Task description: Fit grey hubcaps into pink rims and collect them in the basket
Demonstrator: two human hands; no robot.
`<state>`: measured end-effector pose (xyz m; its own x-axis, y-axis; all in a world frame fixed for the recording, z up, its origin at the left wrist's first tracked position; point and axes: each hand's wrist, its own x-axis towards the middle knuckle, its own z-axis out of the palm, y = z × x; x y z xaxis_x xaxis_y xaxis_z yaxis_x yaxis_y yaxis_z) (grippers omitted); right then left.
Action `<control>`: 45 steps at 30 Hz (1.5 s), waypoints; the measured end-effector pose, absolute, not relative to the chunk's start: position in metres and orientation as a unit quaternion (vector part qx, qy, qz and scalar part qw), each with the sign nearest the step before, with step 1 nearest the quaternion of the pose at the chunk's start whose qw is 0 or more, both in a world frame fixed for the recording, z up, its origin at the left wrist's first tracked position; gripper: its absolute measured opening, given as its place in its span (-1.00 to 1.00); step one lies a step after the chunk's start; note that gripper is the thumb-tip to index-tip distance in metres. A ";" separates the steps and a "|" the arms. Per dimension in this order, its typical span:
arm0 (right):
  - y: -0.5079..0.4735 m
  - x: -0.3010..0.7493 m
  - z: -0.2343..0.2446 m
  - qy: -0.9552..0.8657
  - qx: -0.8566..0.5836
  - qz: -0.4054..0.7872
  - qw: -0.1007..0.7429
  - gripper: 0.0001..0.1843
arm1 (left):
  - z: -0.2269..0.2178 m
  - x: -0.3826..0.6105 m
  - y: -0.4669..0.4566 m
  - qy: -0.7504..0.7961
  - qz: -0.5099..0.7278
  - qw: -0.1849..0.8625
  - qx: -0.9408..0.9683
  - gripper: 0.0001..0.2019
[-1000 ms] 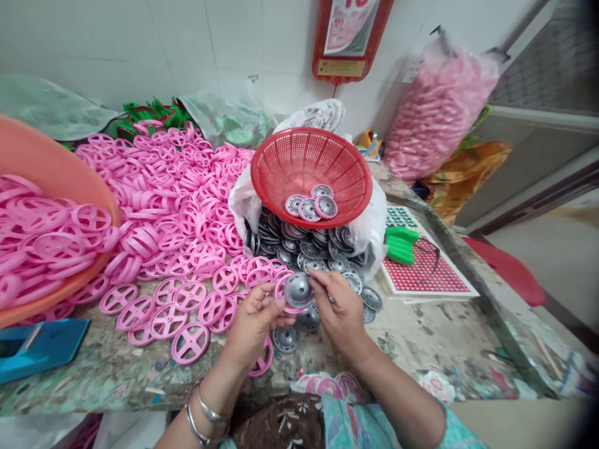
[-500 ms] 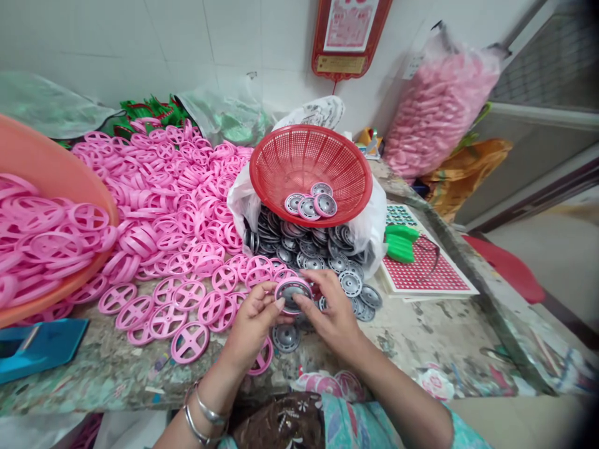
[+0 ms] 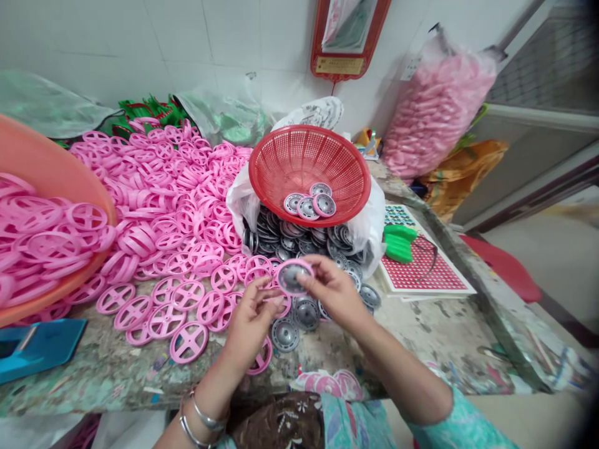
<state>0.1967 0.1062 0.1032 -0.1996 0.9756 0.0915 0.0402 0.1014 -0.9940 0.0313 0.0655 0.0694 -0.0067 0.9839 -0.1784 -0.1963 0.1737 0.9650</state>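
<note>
My right hand (image 3: 334,290) pinches a toy wheel (image 3: 294,277), a pink rim with a grey hubcap fitted in it, above the worktable. Close by on its left, my left hand (image 3: 253,318) has its fingers apart and holds nothing I can see; its fingertips are near a pink wheel rim (image 3: 283,307). Grey hubcaps (image 3: 306,313) lie beneath the hands, and more spill from a white plastic bag (image 3: 374,231). Loose pink spoked rims (image 3: 189,342) cover the table to the left. Several pink-and-grey wheels (image 3: 306,207) sit in the red mesh basket (image 3: 276,156) on the bag.
At the left edge stands an orange basin (image 3: 88,181) full of pink rims, with a blue plastic tool (image 3: 47,349) in front. Sticker sheets (image 3: 435,274) and a green piece (image 3: 399,243) lie right. A clear bag of pink parts (image 3: 440,106) stands behind.
My left hand has let go of the wheel and drawn slightly left and away. My right hand has raised the wheel a little, keeping hold of it.
</note>
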 end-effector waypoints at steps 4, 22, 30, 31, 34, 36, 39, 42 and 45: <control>0.141 0.205 0.135 -0.487 -0.372 0.532 0.584 -0.56 | 0.061 0.014 0.066 0.554 0.479 0.490 0.472 -0.65; 0.068 0.217 0.067 -0.842 -0.525 0.125 0.030 -0.48 | 0.060 -0.006 0.011 0.589 0.064 0.231 0.772 -0.69; 0.075 0.226 0.066 -0.824 -0.504 0.220 0.135 -0.74 | 0.064 -0.016 0.015 0.589 0.210 0.289 0.725 -0.72; 0.075 0.226 0.066 -0.817 -0.500 0.240 0.160 -0.77 | 0.064 -0.016 0.016 0.588 0.244 0.312 0.705 -0.74; 0.073 0.221 0.071 -0.753 -0.502 0.320 0.279 -0.82 | 0.062 -0.011 0.018 0.590 0.370 0.427 0.577 -0.80; 0.069 0.211 0.077 -0.678 -0.498 0.397 0.366 -0.76 | 0.061 -0.004 0.022 0.573 0.454 0.535 0.425 -0.82; 0.061 0.192 0.082 -0.609 -0.477 0.456 0.440 -0.72 | 0.064 0.010 0.029 0.496 0.503 0.674 0.216 -0.74; 0.055 0.179 0.080 -0.656 -0.469 0.386 0.448 -0.77 | 0.070 0.021 0.034 0.446 0.504 0.723 0.156 -0.69; 0.054 0.177 0.076 -0.726 -0.454 0.275 0.437 -0.75 | 0.072 0.023 0.036 0.435 0.517 0.721 0.157 -0.68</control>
